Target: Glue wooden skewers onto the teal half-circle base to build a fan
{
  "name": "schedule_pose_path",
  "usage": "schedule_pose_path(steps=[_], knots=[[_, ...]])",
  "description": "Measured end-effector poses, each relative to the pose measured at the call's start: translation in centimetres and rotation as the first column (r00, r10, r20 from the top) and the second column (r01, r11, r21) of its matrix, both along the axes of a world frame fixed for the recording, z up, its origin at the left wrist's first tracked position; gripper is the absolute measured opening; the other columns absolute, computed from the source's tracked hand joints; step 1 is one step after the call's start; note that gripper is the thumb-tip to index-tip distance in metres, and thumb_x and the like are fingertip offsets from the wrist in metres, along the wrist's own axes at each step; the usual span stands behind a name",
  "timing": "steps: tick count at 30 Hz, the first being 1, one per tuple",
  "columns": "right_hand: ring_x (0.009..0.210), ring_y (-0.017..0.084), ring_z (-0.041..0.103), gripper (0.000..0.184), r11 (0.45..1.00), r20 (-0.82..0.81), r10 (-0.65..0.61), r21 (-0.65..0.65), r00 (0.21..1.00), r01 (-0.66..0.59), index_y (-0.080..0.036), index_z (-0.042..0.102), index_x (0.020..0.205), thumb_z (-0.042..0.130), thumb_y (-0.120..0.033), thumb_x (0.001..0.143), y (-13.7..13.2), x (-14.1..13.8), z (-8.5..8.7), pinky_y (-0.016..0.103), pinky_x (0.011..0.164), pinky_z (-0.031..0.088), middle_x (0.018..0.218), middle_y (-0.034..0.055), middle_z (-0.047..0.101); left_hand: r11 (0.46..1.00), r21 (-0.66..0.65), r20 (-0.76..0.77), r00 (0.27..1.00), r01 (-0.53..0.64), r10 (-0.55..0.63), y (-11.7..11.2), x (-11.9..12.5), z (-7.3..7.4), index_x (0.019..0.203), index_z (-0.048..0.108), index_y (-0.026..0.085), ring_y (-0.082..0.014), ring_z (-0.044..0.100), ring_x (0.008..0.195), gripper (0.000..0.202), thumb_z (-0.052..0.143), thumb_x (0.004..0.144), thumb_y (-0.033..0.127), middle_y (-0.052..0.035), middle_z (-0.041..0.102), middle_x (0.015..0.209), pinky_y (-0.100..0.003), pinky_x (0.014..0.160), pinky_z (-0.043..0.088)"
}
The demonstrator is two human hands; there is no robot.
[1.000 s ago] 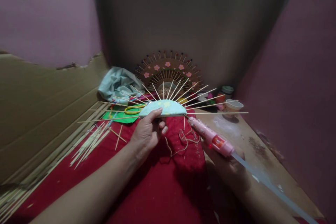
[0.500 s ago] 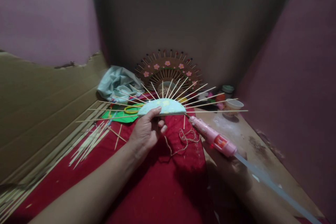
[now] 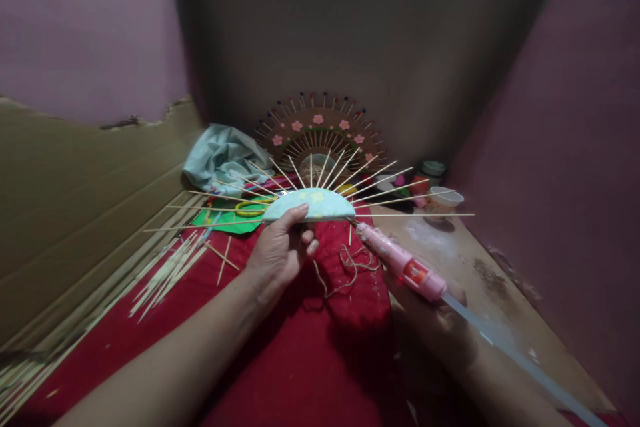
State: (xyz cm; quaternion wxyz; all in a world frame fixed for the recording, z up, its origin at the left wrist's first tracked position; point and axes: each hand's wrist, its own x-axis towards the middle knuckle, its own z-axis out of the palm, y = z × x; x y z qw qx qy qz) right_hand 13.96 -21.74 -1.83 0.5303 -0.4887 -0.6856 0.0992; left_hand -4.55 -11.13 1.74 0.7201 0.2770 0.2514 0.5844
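My left hand (image 3: 280, 250) is closed on the lower edge of a light blue half-disc (image 3: 315, 205) with several thin bamboo sticks (image 3: 415, 215) fanning out from it. My right hand (image 3: 440, 327) grips a pink glue gun (image 3: 400, 261) with a clear glue stick trailing behind; its nozzle touches the half-disc's right corner. Both are held above a red cloth (image 3: 300, 347).
A finished brown fan with pink flowers (image 3: 320, 133) stands at the back wall. Loose sticks (image 3: 165, 273) lie at left by a cardboard sheet (image 3: 75, 200). Twine (image 3: 350, 267), green paper (image 3: 225, 219), a blue cloth (image 3: 220, 157), a cup (image 3: 445, 200) and small jars lie around.
Nothing has moved noticeably; the glue gun nozzle stays at the half-disc's right corner.
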Motion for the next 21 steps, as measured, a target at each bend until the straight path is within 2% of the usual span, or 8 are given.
schedule_pose_path(steps=[4, 9, 13, 17, 21], knots=[[0.122, 0.028, 0.054, 0.04, 1.0, -0.01, -0.014, 0.013, 1.0, 0.014, -0.025, 0.058, 0.128, 0.053, -0.027, 0.088, 0.1, 0.1, -0.3, 0.047, 0.105, 0.045, 0.13, 0.0068, 0.06, 1.0, 0.001, 0.0, 1.0, -0.002, 0.002, 0.0, 0.1, 0.0, 0.074, 0.053, 0.014, -0.0051, 0.04, 0.035, 0.016, 0.068, 0.067, 0.012, 0.0052, 0.052, 0.054, -0.018, 0.03, 0.032], [0.124, 0.028, 0.052, 0.039, 1.0, 0.0, 0.029, -0.008, 1.0, -0.029, -0.026, 0.058, 0.128, 0.052, -0.024, 0.089, 0.0, -0.3, 1.0, 0.048, 0.105, 0.044, 0.132, 0.0053, 0.058, 1.0, -0.013, 0.003, 1.0, -0.002, 0.002, 0.0, 0.1, 0.0, 0.073, 0.052, 0.015, -0.0052, 0.04, 0.035, 0.018, 0.068, 0.067, 0.011, 0.0053, 0.052, 0.054, -0.018, 0.03, 0.032], [0.128, 0.026, 0.048, 0.042, 0.996, 0.009, 0.086, -0.022, 0.996, -0.085, -0.025, 0.055, 0.132, 0.047, -0.019, 0.091, -0.2, -0.7, 2.1, 0.048, 0.111, 0.036, 0.137, 0.0042, 0.054, 1.0, -0.011, 0.004, 1.0, -0.003, 0.003, 0.1, 0.0, -0.1, 0.073, 0.051, 0.015, -0.0053, 0.039, 0.035, 0.018, 0.067, 0.067, 0.011, 0.0058, 0.051, 0.053, -0.019, 0.03, 0.032], [0.13, 0.025, 0.046, 0.043, 0.987, -0.049, 0.16, 0.004, 0.986, -0.16, -0.023, 0.052, 0.134, 0.045, -0.016, 0.092, -0.3, -0.8, 2.4, 0.046, 0.112, 0.036, 0.139, 0.0044, 0.051, 1.0, -0.012, 0.01, 1.0, 0.005, -0.004, 0.2, 0.1, 0.0, 0.075, 0.052, 0.015, -0.0046, 0.039, 0.035, 0.017, 0.067, 0.068, 0.011, 0.006, 0.05, 0.053, -0.018, 0.03, 0.032], [0.13, 0.025, 0.046, 0.042, 0.988, -0.075, 0.157, -0.005, 0.985, -0.157, -0.022, 0.053, 0.133, 0.045, -0.016, 0.092, -0.2, -0.7, 2.3, 0.047, 0.112, 0.035, 0.138, 0.005, 0.052, 1.0, -0.011, 0.019, 1.0, 0.002, -0.002, 0.1, 0.1, 0.0, 0.075, 0.052, 0.015, -0.0045, 0.039, 0.035, 0.018, 0.067, 0.067, 0.01, 0.006, 0.051, 0.054, -0.018, 0.03, 0.032]])
